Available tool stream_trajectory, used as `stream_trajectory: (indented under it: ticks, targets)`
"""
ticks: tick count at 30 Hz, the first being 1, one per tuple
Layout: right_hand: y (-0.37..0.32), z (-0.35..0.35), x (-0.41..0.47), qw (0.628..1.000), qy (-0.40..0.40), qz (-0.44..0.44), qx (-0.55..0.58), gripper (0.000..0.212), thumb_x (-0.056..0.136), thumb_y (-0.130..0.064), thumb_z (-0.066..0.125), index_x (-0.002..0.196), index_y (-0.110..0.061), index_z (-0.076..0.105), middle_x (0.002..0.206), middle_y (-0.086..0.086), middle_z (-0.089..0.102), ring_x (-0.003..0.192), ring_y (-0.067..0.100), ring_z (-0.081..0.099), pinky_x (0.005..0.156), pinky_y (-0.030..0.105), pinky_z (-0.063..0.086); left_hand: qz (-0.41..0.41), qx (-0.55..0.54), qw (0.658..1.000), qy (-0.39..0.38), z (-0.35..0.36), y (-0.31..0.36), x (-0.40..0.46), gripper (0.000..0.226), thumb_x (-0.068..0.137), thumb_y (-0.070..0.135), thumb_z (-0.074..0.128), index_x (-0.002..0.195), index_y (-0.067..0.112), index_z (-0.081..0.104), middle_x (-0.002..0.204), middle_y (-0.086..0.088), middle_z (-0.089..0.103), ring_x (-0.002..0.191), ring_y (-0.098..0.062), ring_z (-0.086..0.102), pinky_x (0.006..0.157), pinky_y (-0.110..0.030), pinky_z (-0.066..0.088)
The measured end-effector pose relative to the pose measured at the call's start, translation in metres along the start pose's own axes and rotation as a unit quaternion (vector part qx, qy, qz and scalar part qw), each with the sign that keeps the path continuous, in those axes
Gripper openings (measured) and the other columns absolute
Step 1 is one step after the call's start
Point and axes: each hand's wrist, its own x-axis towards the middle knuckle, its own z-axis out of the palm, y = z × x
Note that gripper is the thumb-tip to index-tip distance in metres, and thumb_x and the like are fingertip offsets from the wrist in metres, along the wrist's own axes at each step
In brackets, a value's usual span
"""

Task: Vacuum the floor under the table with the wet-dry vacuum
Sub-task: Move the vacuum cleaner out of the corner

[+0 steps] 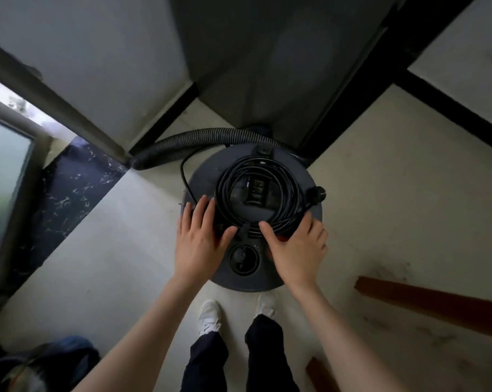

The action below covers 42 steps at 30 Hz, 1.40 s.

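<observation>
Pale floor [103,250] (scuffed); both hands' fingers spread flat on vacuum [250,275] lid beside coiled cord [256,190].

Seen from above, a person in dark trousers and white shoes [210,315] stands over a round, dark wet-dry vacuum [251,213] on a pale floor [112,250]. A coiled black power cord [257,193] lies on the lid. The left hand [199,241] rests flat beside the coil; the right hand [297,247] touches its near edge. A ribbed hose [199,138] curves behind the vacuum toward a corner.
</observation>
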Motion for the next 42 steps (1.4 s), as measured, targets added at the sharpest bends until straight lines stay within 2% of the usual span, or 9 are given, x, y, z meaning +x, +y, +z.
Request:
stream_trajectory:
  ticks: [10, 15, 26, 28, 32, 35, 38, 40, 42]
  targets:
    - [0.026, 0.019, -0.079, 0.982, 0.043, 0.168, 0.076, 0.095, 0.083, -0.074, 0.035, 0.151, -0.01, 0.018, 0.147, 0.015, 0.033, 0.138, 0.03, 0.026, 0.115, 0.05, 0.016, 0.117, 0.048, 0.991, -0.036, 0.019, 0.001, -0.042, 0.079, 0.091, 0.064, 0.023, 0.138, 0.004, 0.043, 0.143, -0.017, 0.043, 0.13, -0.046, 0.037, 0.106, -0.053, 0.03]
    - [0.033, 0.029, -0.094, 0.978, 0.091, 0.166, 0.089, 0.106, 0.079, -0.082, 0.008, 0.139, -0.001, 0.04, 0.133, 0.02, 0.049, 0.126, 0.037, 0.041, 0.102, 0.055, 0.029, 0.134, 0.041, 0.989, -0.053, 0.022, 0.001, -0.049, 0.08, 0.09, 0.066, 0.025, 0.139, 0.005, 0.043, 0.142, -0.015, 0.044, 0.128, -0.042, 0.038, 0.106, -0.051, 0.031]
    - [0.1, 0.004, -0.072, 0.993, 0.065, 0.085, 0.05, 0.096, 0.085, -0.076, 0.013, 0.124, 0.001, 0.054, 0.117, 0.022, 0.058, 0.108, 0.039, 0.054, 0.091, 0.052, 0.036, 0.089, -0.024, 0.989, -0.112, 0.038, 0.043, -0.1, 0.075, 0.089, 0.05, 0.05, 0.148, 0.009, 0.027, 0.152, -0.01, 0.031, 0.132, -0.043, 0.031, 0.107, -0.053, 0.032]
    - [0.118, -0.006, -0.062, 0.996, 0.057, 0.068, 0.034, 0.101, 0.083, -0.079, 0.01, 0.127, 0.001, 0.052, 0.121, 0.024, 0.055, 0.111, 0.04, 0.051, 0.095, 0.052, 0.032, 0.089, -0.042, 0.984, -0.148, 0.043, 0.056, -0.106, 0.075, 0.092, 0.043, 0.051, 0.15, 0.011, 0.016, 0.157, -0.005, 0.019, 0.141, -0.038, 0.019, 0.114, -0.045, 0.021]
    - [0.154, -0.026, -0.044, 0.999, 0.011, 0.036, -0.002, 0.116, 0.072, -0.087, -0.001, 0.138, -0.001, 0.042, 0.136, 0.023, 0.043, 0.125, 0.039, 0.038, 0.103, 0.051, 0.021, 0.123, -0.058, 0.976, -0.172, 0.045, 0.078, -0.118, 0.079, 0.088, 0.057, 0.022, 0.15, 0.009, 0.011, 0.158, -0.003, 0.012, 0.145, -0.026, 0.014, 0.116, -0.027, 0.008]
    - [0.174, -0.043, -0.032, 0.999, -0.028, 0.002, -0.026, 0.121, 0.067, -0.09, -0.005, 0.145, -0.004, 0.031, 0.147, 0.019, 0.032, 0.137, 0.034, 0.025, 0.112, 0.05, 0.009, 0.114, -0.069, 0.967, -0.219, 0.046, 0.092, -0.126, 0.065, 0.099, 0.041, 0.035, 0.151, 0.016, 0.006, 0.159, 0.003, 0.004, 0.145, -0.021, 0.014, 0.115, -0.029, 0.017]
    - [0.179, -0.056, -0.035, 0.998, -0.029, 0.012, -0.047, 0.106, 0.076, -0.084, 0.009, 0.151, -0.01, 0.017, 0.157, 0.013, 0.017, 0.145, 0.027, 0.011, 0.115, 0.051, -0.003, 0.117, -0.008, 0.966, -0.231, 0.032, 0.096, -0.12, 0.053, 0.099, 0.039, 0.038, 0.148, 0.026, 0.025, 0.149, 0.001, 0.038, 0.126, -0.021, 0.048, 0.094, -0.032, 0.044]
    - [0.172, -0.058, -0.056, 0.995, 0.018, 0.102, 0.009, 0.092, 0.087, -0.071, 0.031, 0.151, -0.008, 0.016, 0.158, 0.016, 0.013, 0.146, 0.029, 0.009, 0.116, 0.05, 0.003, 0.117, 0.036, 0.979, -0.161, 0.016, 0.101, -0.109, 0.038, 0.099, 0.038, 0.038, 0.134, 0.027, 0.043, 0.113, -0.002, 0.066, 0.098, -0.025, 0.064, 0.072, -0.028, 0.044]
    - [0.161, -0.051, -0.081, 0.978, 0.047, 0.186, 0.081, 0.082, 0.093, -0.055, 0.041, 0.151, -0.005, 0.014, 0.158, 0.019, 0.01, 0.146, 0.031, 0.008, 0.118, 0.047, 0.011, 0.141, 0.026, 0.986, -0.087, 0.006, 0.108, -0.088, 0.031, 0.099, 0.032, 0.039, 0.125, 0.02, 0.051, 0.105, -0.005, 0.067, 0.093, -0.03, 0.063, 0.068, -0.03, 0.041]
